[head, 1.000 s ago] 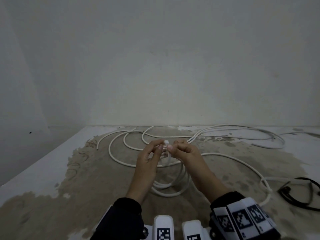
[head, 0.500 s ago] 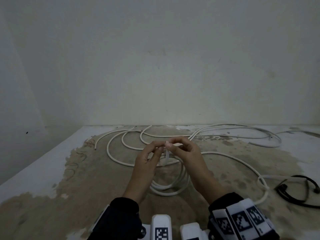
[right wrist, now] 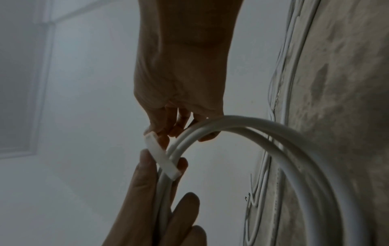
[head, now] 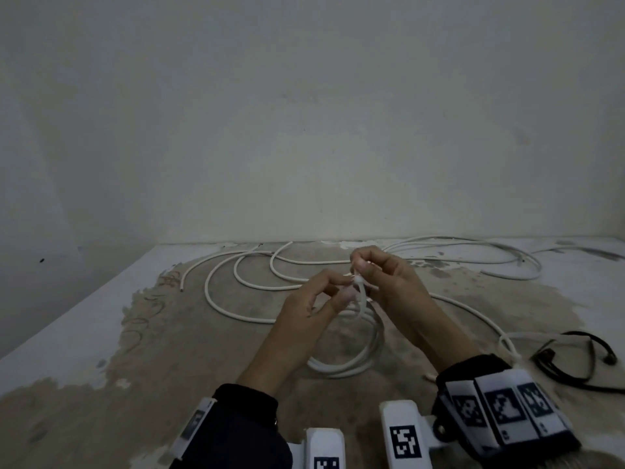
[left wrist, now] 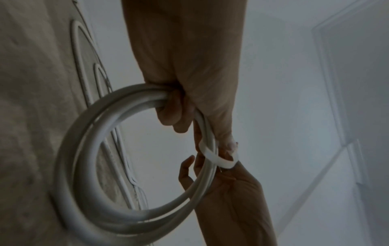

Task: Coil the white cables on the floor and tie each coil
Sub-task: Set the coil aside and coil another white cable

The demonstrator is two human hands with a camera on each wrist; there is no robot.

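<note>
A small coil of white cable (head: 367,362) hangs off the floor between my hands. My left hand (head: 340,291) curls a finger round the coil (left wrist: 88,133) and pinches a flat white tie strip (left wrist: 219,159) looped round its strands. My right hand (head: 359,267) sits just above and to the right and pinches the free end of the tie strip (right wrist: 162,158) between thumb and fingertips (right wrist: 160,134). The coil (right wrist: 273,138) arcs away under the right hand. More white cable (head: 208,286) lies in loose loops on the floor beyond.
A black cable (head: 575,333) lies on the floor at the right. A plain wall (head: 304,147) rises close behind the loose cable and meets a side wall at the left. The floor (head: 169,350) shows a rough brown patch.
My right hand has risen above the left, drawing the tie's end upward. The left hand keeps hold of the coil, and both hands sit a little further right in view.
</note>
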